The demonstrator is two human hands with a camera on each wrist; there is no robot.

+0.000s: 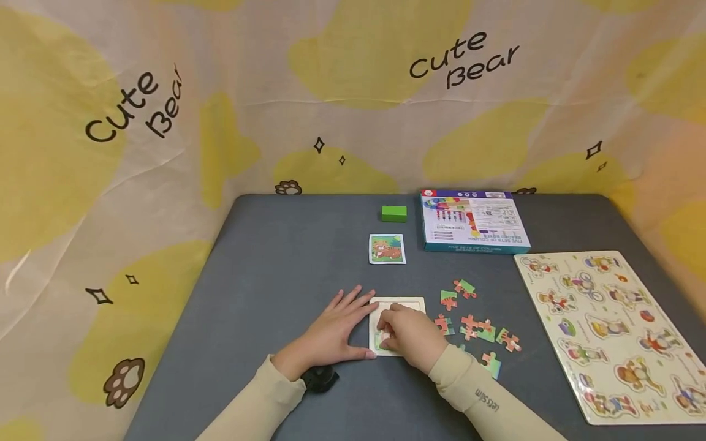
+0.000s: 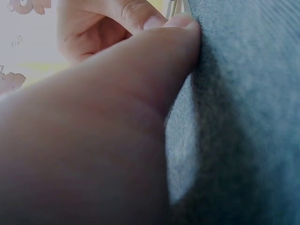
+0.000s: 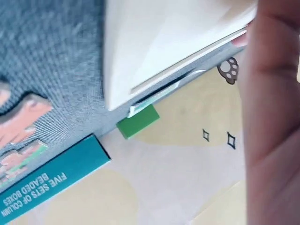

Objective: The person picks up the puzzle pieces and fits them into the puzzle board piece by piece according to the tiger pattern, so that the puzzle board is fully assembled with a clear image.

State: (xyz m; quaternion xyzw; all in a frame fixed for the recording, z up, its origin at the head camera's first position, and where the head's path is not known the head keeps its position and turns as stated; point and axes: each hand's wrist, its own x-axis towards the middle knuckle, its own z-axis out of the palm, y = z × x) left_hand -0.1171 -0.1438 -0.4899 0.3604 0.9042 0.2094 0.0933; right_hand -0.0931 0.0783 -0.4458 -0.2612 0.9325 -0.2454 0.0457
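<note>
In the head view a small white puzzle tray (image 1: 405,301) with a raised rim lies on the dark grey table. My left hand (image 1: 336,327) is spread flat beside it, fingertips and thumb tip at its left edge. Over the tray, my right hand (image 1: 410,337) has curled fingers and pinches a small green jigsaw piece (image 1: 379,342) at the lower left corner. The hand hides much of the tray's inside. Several orange and green jigsaw pieces (image 1: 486,332) lie loose to the right. Beyond the tray rests a square picture card (image 1: 387,249) showing a tiger.
A green block (image 1: 394,214) sits behind the card. To its right lies a flat box (image 1: 474,223) of beaded columns. A large board (image 1: 607,334) with picture figures covers the table's right side. Printed cloth (image 1: 353,92) hangs around the table.
</note>
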